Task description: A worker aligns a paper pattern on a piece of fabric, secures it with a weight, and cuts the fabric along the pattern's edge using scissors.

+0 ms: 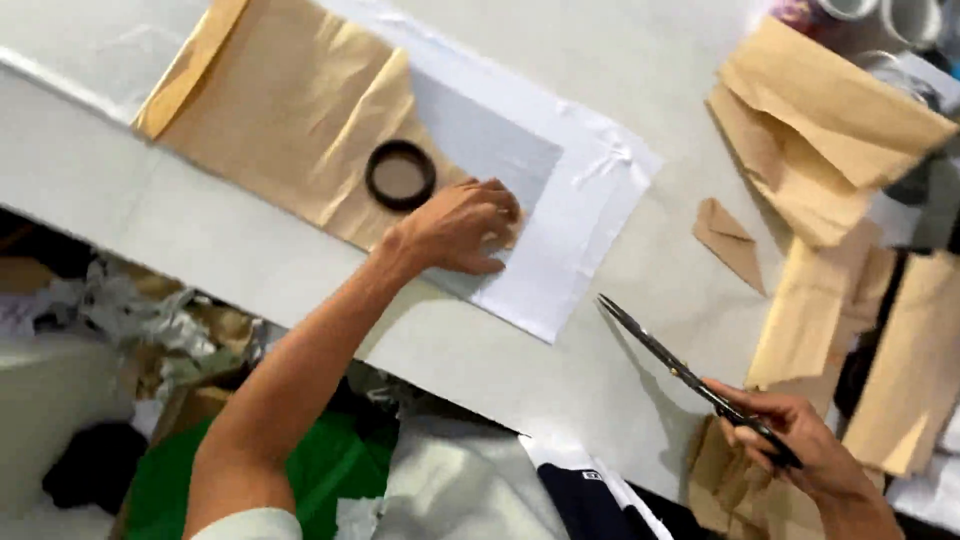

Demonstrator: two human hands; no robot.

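Two hands at work, and they're well apart. Your left hand lies flat, fingers spread, pinning the edge of the tan paper pattern where it overlaps the white fabric sheet on the pale table. It grips nothing, just presses. A black ring sits on the pattern just beside your knuckles, acting as a weight by the look of it. Your right hand is closed around the handles of the scissors, blades together and aimed toward the sheet's near corner, not yet touching it. The white sheet shows no fresh cut around the pattern, so I judge the cutting of this piece not yet begun. Off to the right, loose tan paper pieces lie heaped, with one small folded scrap on its own.
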